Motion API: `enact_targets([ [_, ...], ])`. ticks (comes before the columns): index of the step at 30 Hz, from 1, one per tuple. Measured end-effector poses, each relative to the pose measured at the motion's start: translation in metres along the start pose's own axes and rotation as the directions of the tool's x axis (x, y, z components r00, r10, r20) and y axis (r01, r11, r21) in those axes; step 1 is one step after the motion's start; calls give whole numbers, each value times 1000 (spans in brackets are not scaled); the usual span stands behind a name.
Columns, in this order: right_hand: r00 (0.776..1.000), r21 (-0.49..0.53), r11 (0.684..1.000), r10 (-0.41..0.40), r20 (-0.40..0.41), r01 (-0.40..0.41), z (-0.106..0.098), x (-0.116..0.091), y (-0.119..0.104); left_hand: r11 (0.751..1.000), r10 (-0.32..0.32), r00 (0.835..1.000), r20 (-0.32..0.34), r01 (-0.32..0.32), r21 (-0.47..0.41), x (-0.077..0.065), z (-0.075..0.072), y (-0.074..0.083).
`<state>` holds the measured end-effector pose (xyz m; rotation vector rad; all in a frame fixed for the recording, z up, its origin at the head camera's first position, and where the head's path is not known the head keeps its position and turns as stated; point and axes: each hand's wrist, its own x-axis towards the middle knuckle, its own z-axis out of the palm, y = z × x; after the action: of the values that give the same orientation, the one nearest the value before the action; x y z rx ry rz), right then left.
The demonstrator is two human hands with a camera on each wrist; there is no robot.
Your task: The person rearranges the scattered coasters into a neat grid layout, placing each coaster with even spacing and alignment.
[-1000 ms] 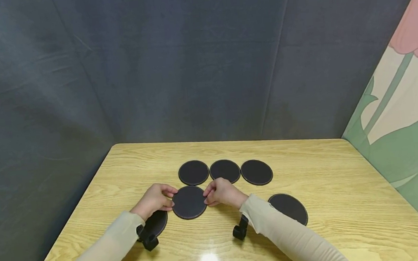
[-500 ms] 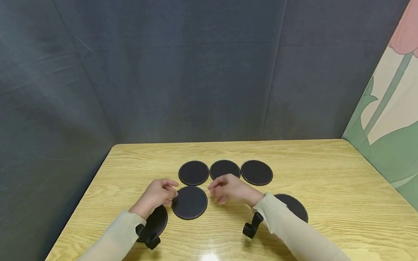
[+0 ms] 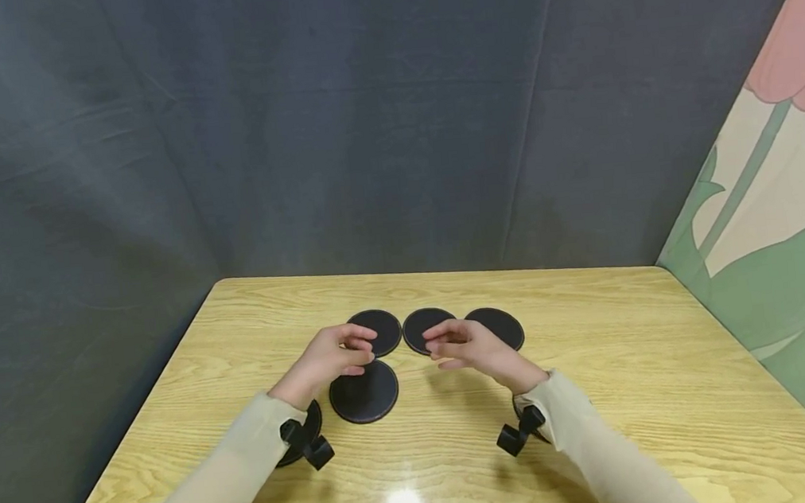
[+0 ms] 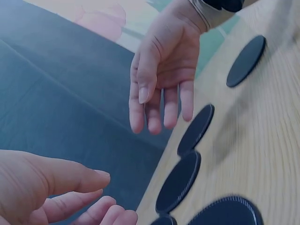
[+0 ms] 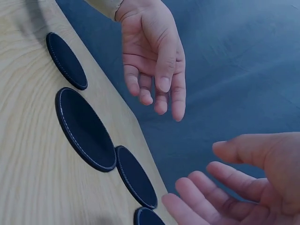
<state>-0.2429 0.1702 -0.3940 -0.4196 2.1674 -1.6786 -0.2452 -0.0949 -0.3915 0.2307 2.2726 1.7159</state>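
Several round black coasters with stitched rims lie flat on the table. Three form a touching row at the back: left coaster [image 3: 384, 329], middle coaster [image 3: 416, 324] and right coaster [image 3: 500, 323]. A fourth coaster [image 3: 366, 397] sits just in front of the row's left one. My left hand [image 3: 327, 359] hovers over its upper left, holding nothing, fingers relaxed. My right hand [image 3: 481, 352], also holding nothing, hangs above the table in front of the middle and right coasters. Two nearer coasters, one left [image 5: 67, 61] and one right [image 4: 247, 61], are partly hidden by my wrists in the head view.
The light wooden table [image 3: 619, 344] ends at a dark grey curtain [image 3: 377, 126] behind and to the left. A flower-patterned panel [image 3: 789, 234] borders its right side. Black camera mounts [image 3: 521, 430] stick out from both wrists.
Both hands have let go of the fourth coaster's edges and risen off the table. The left has moved forward and right, the right hand farther right. The coasters lie where they were.
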Motion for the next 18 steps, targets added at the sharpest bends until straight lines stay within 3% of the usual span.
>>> enact_targets([
  [12,982,42,986,-155,-107,160,-31,-28,4,997,77,989,125,-79,10,13,41,25],
  [18,976,9,985,-170,-136,173,-46,-46,13,996,92,979,185,-94,4,20,63,33],
])
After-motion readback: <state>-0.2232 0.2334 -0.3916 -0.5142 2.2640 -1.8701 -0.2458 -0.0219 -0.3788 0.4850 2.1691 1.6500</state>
